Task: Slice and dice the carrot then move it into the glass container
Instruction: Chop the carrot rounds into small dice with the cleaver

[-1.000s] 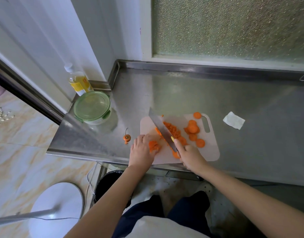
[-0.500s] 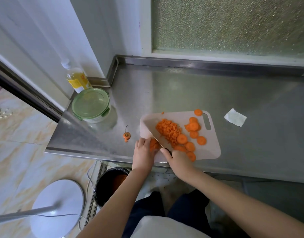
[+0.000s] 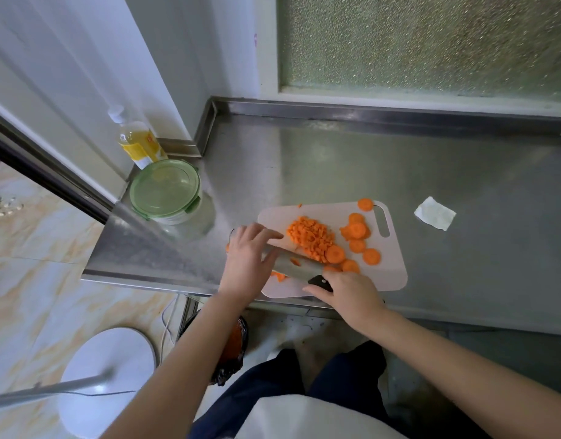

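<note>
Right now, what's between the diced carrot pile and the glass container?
Head view: bare cutting board, then bare steel counter. The left hand lies just nearer than that line, fingers at the knife blade.

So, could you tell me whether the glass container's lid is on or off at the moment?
On. The green lid sits flat over the glass container, covering its whole mouth. Whether its side clips are latched I cannot tell.
</note>
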The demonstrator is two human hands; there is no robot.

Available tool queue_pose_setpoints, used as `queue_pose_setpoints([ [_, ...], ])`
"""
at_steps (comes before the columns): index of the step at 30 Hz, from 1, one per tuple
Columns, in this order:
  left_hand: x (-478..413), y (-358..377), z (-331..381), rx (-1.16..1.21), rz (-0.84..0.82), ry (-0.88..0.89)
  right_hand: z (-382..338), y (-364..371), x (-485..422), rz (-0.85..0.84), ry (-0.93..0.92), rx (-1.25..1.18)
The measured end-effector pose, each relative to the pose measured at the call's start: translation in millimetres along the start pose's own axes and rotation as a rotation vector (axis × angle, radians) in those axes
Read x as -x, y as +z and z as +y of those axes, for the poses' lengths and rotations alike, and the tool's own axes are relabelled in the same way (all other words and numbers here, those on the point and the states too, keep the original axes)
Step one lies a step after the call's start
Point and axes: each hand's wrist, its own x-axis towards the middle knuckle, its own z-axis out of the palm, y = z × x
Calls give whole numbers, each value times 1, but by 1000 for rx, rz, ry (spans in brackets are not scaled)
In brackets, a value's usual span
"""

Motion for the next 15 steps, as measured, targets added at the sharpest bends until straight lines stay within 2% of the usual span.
queue_pose_setpoints([
  [3,-12,3,-5,-81,-409,-3,2,1,-3,46,-58,41],
  [7,-23,7,-5,-81,-679,-38,0,-5,-7,84,-154,92],
  [10,-28,7,-1,-43,-722,-58,2,-10,-10,116,-203,111],
  [15,-34,8,5,55,-624,-151,4,-12,-12,136,-259,110],
])
